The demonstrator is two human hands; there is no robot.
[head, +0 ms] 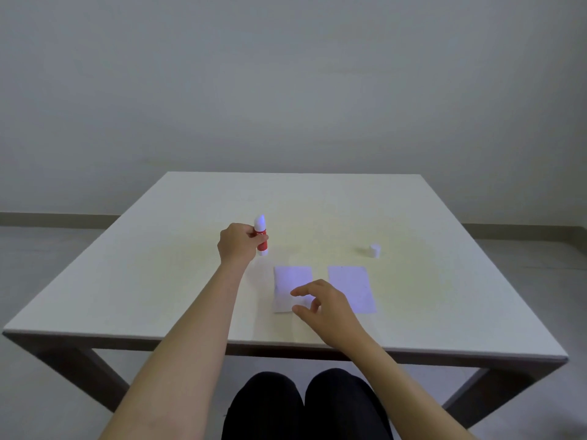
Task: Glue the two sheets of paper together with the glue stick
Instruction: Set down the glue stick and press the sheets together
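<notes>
Glue stick (261,236) stands upright on the pale surface (158,281), uncapped, its white glue tip showing above the red barrel; the left hand (239,244) is wrapped round that barrel, fingers closed on it. A small white cap (375,250) sits well apart to the right, so the opening step looks done. Two sheets of paper lie flat side by side near the front edge with a narrow gap between them: the left sheet (290,285) and the right sheet (351,289). Whether glue has been spread on either cannot be told, since both look plain white. Joining is clearly not done, as the sheets are apart; pressing one onto the other remains, and perhaps the spreading too.

The left arm reaches forward and slightly left, wrist level, hand beside the stick. The right hand (327,308) hovers over the near corner of the left sheet, thumb and forefinger parted and curled as if about to pinch or steady it, holding nothing.
</notes>
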